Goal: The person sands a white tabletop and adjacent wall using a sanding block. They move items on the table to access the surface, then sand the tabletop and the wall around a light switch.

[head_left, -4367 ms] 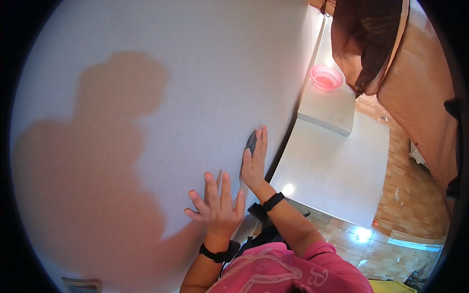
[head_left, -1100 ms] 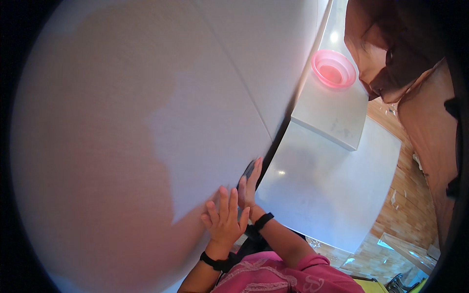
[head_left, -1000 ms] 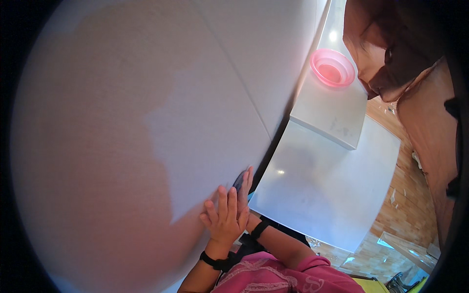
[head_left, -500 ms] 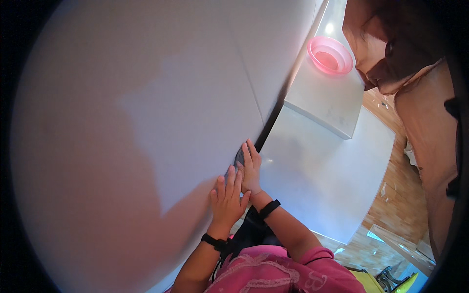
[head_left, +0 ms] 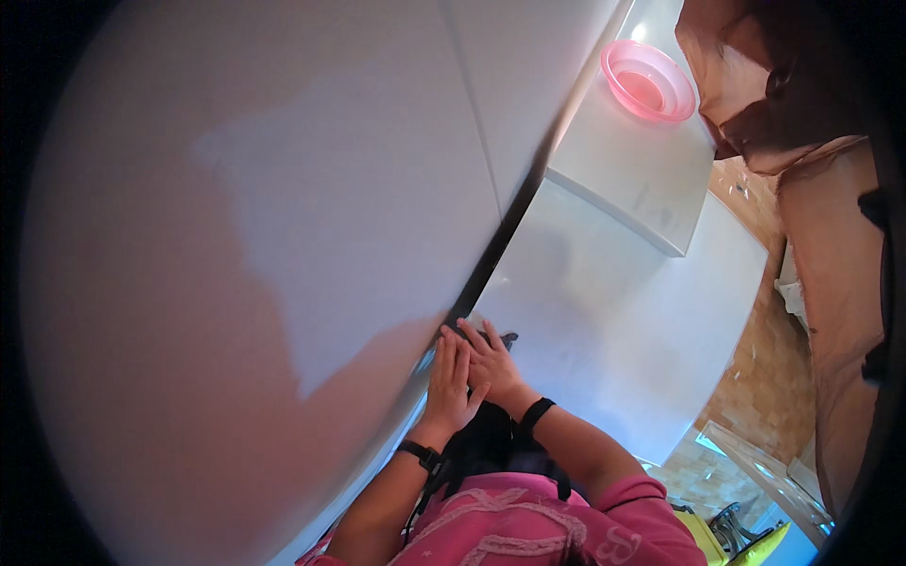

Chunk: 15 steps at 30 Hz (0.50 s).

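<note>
My right hand [head_left: 494, 364] lies with its fingers stretched and spread at the narrow dark gap between a large white panel [head_left: 368, 208] and a white tabletop [head_left: 604, 321]. Beneath its fingers, a small dark thing [head_left: 511, 338] pokes out on the right side; my hand covers most of it, so its kind is unclear. My left hand [head_left: 449, 389] is flat, fingers extended, touching the right hand's side near the panel's edge. Its palm side is hidden. Both wrists wear black bands.
A pink basin [head_left: 694, 94] stands on a white box-shaped block [head_left: 632, 179] on the tabletop's far part. Brown sheeting [head_left: 793, 94] hangs at the right. Wooden flooring [head_left: 764, 387] shows beyond the table, with a clear-edged panel [head_left: 755, 462] and a yellow item [head_left: 694, 533] at lower right.
Both hands have come nearer to me. My right hand has slid off the panel's edge toward the tabletop, and the grey thing under its fingers has moved with it. The view has shifted slightly.
</note>
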Each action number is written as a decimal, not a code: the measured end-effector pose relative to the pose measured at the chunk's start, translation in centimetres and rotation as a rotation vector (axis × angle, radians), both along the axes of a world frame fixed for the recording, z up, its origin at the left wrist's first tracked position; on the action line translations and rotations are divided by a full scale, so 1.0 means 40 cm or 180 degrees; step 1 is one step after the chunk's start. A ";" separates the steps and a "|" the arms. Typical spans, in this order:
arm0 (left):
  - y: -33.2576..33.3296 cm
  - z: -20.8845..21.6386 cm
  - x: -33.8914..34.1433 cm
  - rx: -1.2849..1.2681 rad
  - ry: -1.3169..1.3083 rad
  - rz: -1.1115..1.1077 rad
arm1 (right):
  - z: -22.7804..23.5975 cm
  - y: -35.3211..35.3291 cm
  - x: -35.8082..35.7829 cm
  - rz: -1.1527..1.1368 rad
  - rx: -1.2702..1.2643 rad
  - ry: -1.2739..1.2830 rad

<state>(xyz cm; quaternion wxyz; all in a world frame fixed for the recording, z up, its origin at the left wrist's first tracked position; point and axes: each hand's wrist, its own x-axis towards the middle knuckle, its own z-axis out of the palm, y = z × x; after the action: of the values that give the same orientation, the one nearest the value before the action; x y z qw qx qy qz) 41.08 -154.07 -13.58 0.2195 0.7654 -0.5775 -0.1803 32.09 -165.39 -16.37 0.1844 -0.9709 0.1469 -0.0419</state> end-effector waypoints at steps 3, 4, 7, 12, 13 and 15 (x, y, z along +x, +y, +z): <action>-0.084 -0.014 0.015 0.0029 0.0081 -0.0029 | -0.007 -0.060 0.016 -0.0148 0.0010 0.0131; -0.120 -0.019 0.025 0.0055 0.0126 -0.0062 | -0.008 -0.089 0.021 -0.0240 0.0015 0.0185; -0.215 -0.025 0.041 -0.0076 0.0073 -0.0252 | -0.002 -0.170 0.024 -0.0490 -0.0004 0.0206; -0.284 -0.027 0.044 -0.0041 0.0117 -0.0386 | 0.002 -0.205 0.023 -0.0774 -0.0266 0.0254; -0.273 -0.026 0.041 0.0045 0.0139 -0.0365 | -0.004 -0.195 0.027 -0.0809 -0.0318 0.0298; -0.230 -0.028 0.030 0.0017 0.0173 -0.0303 | 0.001 -0.147 0.020 -0.0754 -0.0091 0.0338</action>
<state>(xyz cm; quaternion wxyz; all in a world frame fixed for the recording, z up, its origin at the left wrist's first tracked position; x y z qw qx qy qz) 42.29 -163.25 -14.70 0.2243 0.7325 -0.6065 -0.2128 32.89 -171.26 -16.33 0.1562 -0.9502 0.2694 -0.0140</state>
